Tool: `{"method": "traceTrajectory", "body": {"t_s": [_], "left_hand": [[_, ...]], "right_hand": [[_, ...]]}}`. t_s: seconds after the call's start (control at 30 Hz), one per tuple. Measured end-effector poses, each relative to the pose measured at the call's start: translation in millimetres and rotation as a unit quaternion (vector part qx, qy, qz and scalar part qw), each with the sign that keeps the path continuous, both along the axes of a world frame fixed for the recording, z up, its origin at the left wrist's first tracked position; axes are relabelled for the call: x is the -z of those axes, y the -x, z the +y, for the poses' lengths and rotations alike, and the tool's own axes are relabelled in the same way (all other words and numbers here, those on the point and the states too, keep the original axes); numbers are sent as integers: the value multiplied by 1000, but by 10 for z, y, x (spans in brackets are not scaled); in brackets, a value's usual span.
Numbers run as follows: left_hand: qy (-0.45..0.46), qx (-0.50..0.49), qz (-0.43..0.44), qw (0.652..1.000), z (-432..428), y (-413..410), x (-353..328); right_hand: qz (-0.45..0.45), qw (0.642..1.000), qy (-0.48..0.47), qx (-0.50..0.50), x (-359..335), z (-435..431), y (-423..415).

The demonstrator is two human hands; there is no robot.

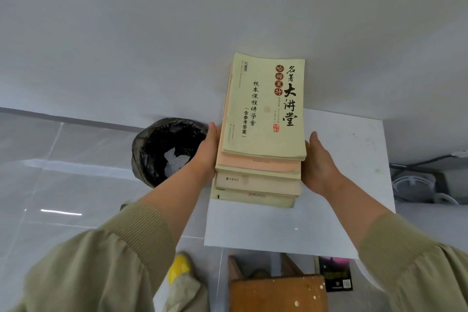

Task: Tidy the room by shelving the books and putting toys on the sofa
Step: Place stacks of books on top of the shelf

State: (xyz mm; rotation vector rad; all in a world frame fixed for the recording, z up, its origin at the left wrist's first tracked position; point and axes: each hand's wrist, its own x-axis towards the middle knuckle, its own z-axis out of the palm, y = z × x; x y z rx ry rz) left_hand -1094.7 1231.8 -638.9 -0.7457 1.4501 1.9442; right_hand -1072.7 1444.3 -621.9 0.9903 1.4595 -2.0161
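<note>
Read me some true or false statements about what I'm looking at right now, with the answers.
The left hand and right hand touch opposite sides of the stack. True.
The stack is a single book. False: several books are piled up.
The bin, lined with a black bag, is left of the stack. True.
The top book has a red cover. False: it is pale green with dark lettering.
A dark book lies at lower right. True.

Round waste bin (152, 149), lined with a crinkled black plastic bag, held a crumpled white scrap (174, 162); it stood on glossy pale grey floor tiles (63, 185). Brown wooden stool (277, 291), flecked with white spots, sat at the lower edge. Plain white wall (177, 20) ran behind. Dark cable (430, 159) and rounded white appliance (412, 183), indistinct, lay far right.
</note>
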Motion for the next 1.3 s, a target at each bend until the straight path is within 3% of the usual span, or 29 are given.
{"method": "traceTrajectory", "body": {"t_s": [0.13,0.3,0.4,0.47,0.57,0.67,0.73,0.9,1.07,1.3], "left_hand": [[-49,-3,-23,999,-43,-238,58],[-40,-17,-22,999,-52,-264,-28],[33,-54,-47,997,-122,-404,-13],[26,-154,-94,983,-205,-547,-43],[-34,-224,-180,957,-236,-754,-150],[-123,-219,-267,930,-149,-848,-250],[-147,-205,-277,927,-113,-841,-297],[-185,-208,-297,913,-67,-697,-335],[-245,-235,-309,888,-73,-710,-302],[-330,-295,-298,846,-95,-783,-282]], "right_hand": [[-14,999,-28,24,32,-146,-152],[-23,998,-43,36,-6,-169,-154],[-52,987,-99,116,-37,-85,-388],[-99,966,-129,204,-55,-66,-675],[-163,938,3,306,-107,-217,-978],[-180,906,147,354,-159,-404,-1005],[-171,890,204,369,-207,-439,-991],[-171,905,186,341,-311,-383,-890],[-122,884,264,367,-296,-468,-804],[-95,868,292,390,-301,-492,-851]]}}
